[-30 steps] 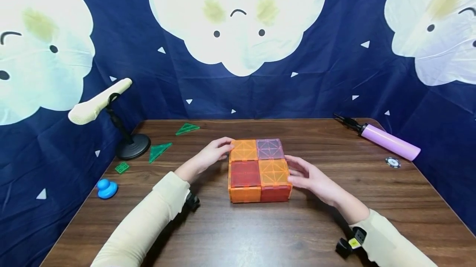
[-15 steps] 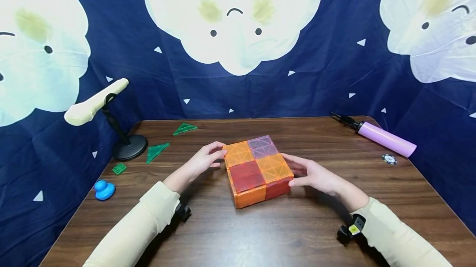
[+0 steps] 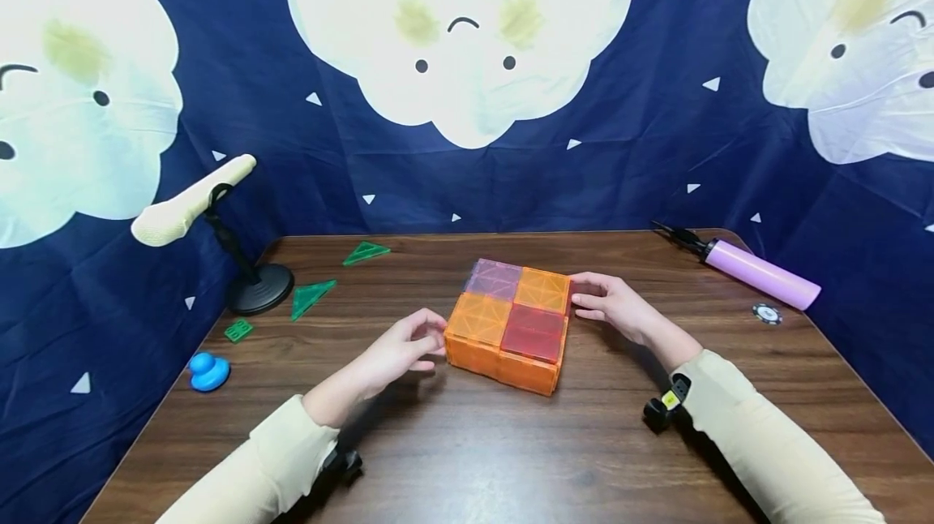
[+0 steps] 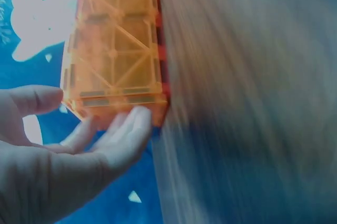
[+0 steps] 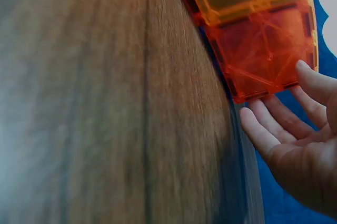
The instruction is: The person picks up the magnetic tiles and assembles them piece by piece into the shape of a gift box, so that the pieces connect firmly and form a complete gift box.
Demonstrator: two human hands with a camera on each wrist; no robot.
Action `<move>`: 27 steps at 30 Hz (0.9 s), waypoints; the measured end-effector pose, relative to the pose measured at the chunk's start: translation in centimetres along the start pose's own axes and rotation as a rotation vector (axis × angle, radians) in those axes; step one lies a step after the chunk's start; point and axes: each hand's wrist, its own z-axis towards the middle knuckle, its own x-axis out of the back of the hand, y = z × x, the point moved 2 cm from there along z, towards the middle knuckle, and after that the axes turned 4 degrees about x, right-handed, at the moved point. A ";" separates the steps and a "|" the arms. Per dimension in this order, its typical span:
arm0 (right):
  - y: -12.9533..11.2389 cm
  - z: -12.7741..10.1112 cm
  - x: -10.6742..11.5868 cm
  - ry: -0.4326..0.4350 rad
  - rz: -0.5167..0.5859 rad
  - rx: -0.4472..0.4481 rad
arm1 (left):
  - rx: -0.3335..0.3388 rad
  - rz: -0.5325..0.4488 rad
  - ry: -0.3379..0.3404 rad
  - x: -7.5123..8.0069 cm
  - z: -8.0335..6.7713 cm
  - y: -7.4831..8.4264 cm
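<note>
A flat box of translucent magnetic tiles (image 3: 511, 325), orange, red and purple on top, lies turned at an angle in the middle of the wooden table (image 3: 467, 459). My left hand (image 3: 430, 339) touches its near-left corner with relaxed fingers. In the left wrist view the left hand's fingertips (image 4: 131, 124) rest against the orange side wall (image 4: 113, 50). My right hand (image 3: 584, 301) touches the far-right corner, fingers fairly straight. The right wrist view shows the right hand (image 5: 284, 113) beside the red and orange wall (image 5: 258, 39).
At the left are a cream padded arm on a black stand (image 3: 193, 199), two green triangle tiles (image 3: 366, 252) (image 3: 312, 297), a small green square (image 3: 238, 330) and a blue toy (image 3: 207, 370). At the right lie a purple pump (image 3: 759, 274) and a black chip (image 3: 766, 314).
The tile box has turned counter-clockwise on the table; the purple tile went from far right to far left. My left hand came nearer to me, my right hand moved farther away.
</note>
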 end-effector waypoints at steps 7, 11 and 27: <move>-0.3 -1.5 -2.2 0.119 -0.004 -0.001 | 0.056 -0.041 0.135 -0.9 0.0 0.8; -0.6 -4.3 -3.8 0.089 0.028 0.010 | 0.050 -0.148 0.157 -0.7 1.4 0.6; 0.0 -5.8 -3.7 -0.189 0.017 0.088 | 0.036 -0.286 0.036 -3.3 1.6 0.4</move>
